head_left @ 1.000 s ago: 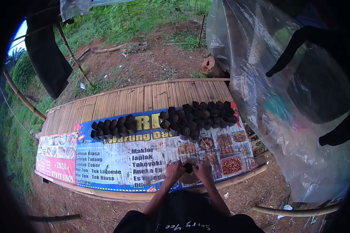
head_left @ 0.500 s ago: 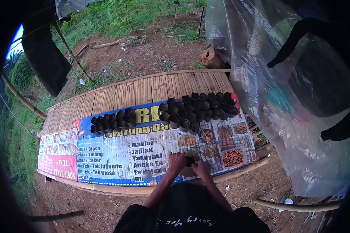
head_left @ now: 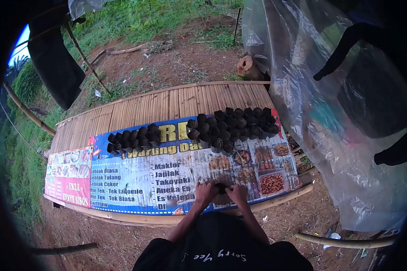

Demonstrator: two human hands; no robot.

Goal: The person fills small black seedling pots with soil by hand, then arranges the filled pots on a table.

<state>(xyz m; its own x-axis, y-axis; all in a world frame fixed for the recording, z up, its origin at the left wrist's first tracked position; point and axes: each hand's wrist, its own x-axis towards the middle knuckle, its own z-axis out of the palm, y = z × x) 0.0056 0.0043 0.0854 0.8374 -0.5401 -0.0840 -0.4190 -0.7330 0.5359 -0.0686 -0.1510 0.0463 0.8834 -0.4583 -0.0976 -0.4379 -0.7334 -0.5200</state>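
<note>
A small black plastic planting bag (head_left: 220, 187) is between my two hands near the front edge of the bench, its mouth facing up. On its left side, my left hand (head_left: 206, 192) has its fingers closed at the rim. My right hand (head_left: 237, 193) pinches the opposite side. Whether anything is inside this bag is too dark to tell. Beyond my hands stand several similar black bags (head_left: 228, 123) in a packed group, some showing dark soil at the top. A smaller group of bags (head_left: 133, 139) stands to the left.
A printed menu banner (head_left: 122, 185) covers much of the bamboo-slat bench (head_left: 158, 105). Clear plastic sheeting (head_left: 303, 113) hangs at the right, and dark cloth (head_left: 54, 63) hangs at the left. A cut log (head_left: 248, 67) lies on the soil behind the bench.
The bag's mouth looks rounder and wider between my hands. My right hand has moved slightly up and its fingers have turned. The standing bags have not moved on the bench.
</note>
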